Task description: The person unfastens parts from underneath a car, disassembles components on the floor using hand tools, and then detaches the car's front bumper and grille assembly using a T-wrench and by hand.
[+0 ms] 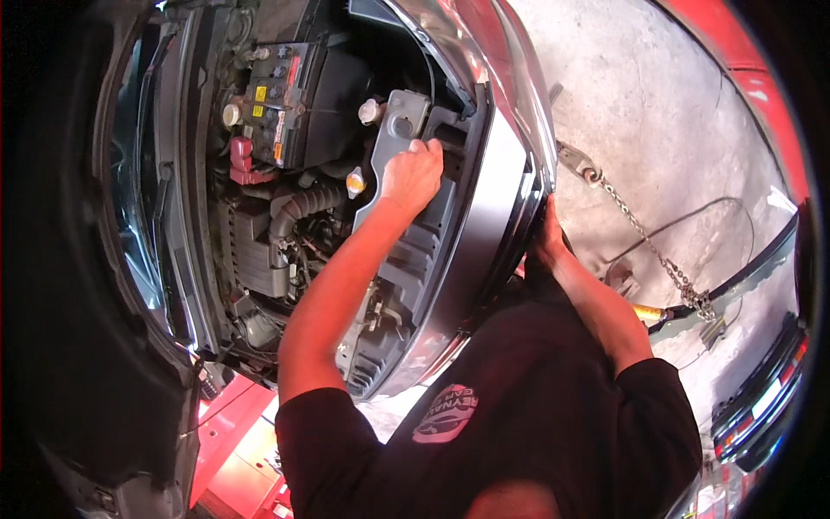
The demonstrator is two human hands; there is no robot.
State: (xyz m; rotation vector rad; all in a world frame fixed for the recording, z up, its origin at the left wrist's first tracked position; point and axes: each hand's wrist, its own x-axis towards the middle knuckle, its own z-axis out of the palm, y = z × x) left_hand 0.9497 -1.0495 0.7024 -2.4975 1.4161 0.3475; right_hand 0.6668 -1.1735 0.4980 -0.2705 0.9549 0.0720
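An open engine bay holds a battery (272,104) with a red terminal cover, an air filter box (251,255), a ribbed intake hose (307,203) and a radiator cap (354,182). My left hand (410,180) is closed, knuckles up, over the grey plastic reservoir (405,112) beside a white cap (370,111); what its fingers hold, if anything, is hidden. Against the outer front edge of the grey car (493,208), my right hand (546,229) is low, its fingers mostly hidden by the bodywork and shadow.
A chain (644,229) with a metal fitting and a dark cable lie over the pale floor (640,95). Red bodywork (752,43) curves along the upper right; a dark bumper (761,389) is at lower right. Red equipment (225,432) shows at lower left.
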